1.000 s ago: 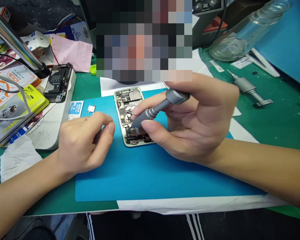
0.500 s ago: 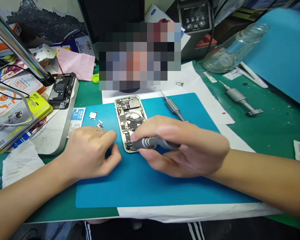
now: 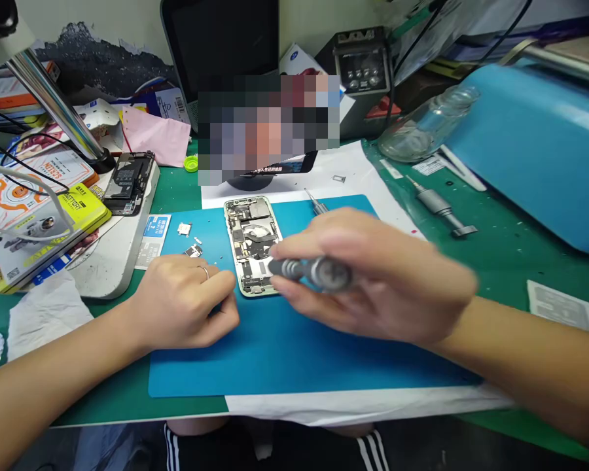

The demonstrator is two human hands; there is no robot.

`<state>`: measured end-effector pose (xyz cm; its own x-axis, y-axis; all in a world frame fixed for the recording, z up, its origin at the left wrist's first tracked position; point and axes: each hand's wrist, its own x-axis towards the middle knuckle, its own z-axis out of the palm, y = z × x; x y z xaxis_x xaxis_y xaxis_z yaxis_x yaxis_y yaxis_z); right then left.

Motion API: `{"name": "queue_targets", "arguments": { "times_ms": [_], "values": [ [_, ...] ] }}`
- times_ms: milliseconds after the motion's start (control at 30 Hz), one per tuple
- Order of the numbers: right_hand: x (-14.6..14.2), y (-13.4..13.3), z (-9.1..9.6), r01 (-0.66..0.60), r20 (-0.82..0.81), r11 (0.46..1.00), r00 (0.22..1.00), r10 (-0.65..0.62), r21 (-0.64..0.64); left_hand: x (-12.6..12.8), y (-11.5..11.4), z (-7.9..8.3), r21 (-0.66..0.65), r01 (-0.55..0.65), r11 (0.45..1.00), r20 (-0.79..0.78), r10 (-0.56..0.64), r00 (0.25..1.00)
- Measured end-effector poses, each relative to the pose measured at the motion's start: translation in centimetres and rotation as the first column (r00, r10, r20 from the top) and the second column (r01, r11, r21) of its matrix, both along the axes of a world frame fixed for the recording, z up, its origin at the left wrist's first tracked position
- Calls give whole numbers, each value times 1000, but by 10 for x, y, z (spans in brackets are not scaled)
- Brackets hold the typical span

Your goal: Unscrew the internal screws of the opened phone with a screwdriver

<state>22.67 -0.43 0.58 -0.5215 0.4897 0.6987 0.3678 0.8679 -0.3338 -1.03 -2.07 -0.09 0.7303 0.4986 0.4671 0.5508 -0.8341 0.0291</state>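
An opened phone (image 3: 255, 245) with its inner parts bare lies on the blue mat (image 3: 275, 353). My right hand (image 3: 377, 275) is closed around a grey screwdriver (image 3: 309, 269), just right of the phone. The driver's knob end faces me, and its tip is hidden. Curled into a loose fist, my left hand (image 3: 189, 301) rests on the mat to the left of the phone, and nothing shows in its fingers. Small metal parts (image 3: 194, 250) and a silvery plate (image 3: 184, 229) lie beyond that hand. A second screwdriver (image 3: 317, 201) is partly covered by my right hand.
Another screwdriver (image 3: 442, 208) and a glass jar (image 3: 427, 127) are on the right. A second opened phone (image 3: 127, 183) sits on a white lamp base (image 3: 120, 271), beside a yellow battery box (image 3: 44, 235). A blurred-out screen stands behind the mat.
My right hand has shifted slightly right with the screwdriver, whose knob end now turns more towards me. My left hand stays in its fist. The whole view has tilted a little.
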Motion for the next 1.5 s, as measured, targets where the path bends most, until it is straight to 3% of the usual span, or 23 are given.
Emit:
{"name": "queue_targets", "arguments": {
  "times_ms": [133, 233, 367, 467, 567, 667, 767, 1000, 1300, 1500],
  "values": [
    [21, 13, 19, 164, -166, 975, 976, -139, 149, 1, -4, -1, 15, 49, 999, 1, -49, 999],
    [44, 31, 14, 180, -147, 962, 977, -151, 205, 1, -4, -1, 19, 77, 997, 3, -77, 997],
    [70, 51, 3, 307, -53, 940, 952, -302, 152, 1, -3, -1, 13, 121, 993, 7, -121, 993],
    [81, 58, 4, 387, 125, 918, 910, -395, 83, 3, -4, -2, -34, 154, 987, 37, -153, 988],
    [86, 62, 8, 371, 283, 926, 883, -373, 65, 3, -7, -3, -77, 224, 972, 27, -223, 975],
    [87, 63, 11, 354, 351, 930, 863, -364, 96, 2, -9, -1, -85, 309, 947, -41, -313, 949],
    [88, 62, 15, 336, 423, 941, 846, -323, 46, 2, -9, 1, -97, 371, 923, -98, -380, 920],
    [90, 52, 27, 335, 555, 938, 798, -234, -87, 2, -7, 1, -88, 379, 921, -137, -388, 911],
    [90, 61, 3, 366, 623, 916, 758, -192, -163, 3, -6, 2, -82, 385, 919, -150, -394, 907],
    [85, 64, -1, 337, 575, 927, 796, -187, -165, 4, -6, 3, -61, 390, 919, -155, -394, 906]
  ]
}}
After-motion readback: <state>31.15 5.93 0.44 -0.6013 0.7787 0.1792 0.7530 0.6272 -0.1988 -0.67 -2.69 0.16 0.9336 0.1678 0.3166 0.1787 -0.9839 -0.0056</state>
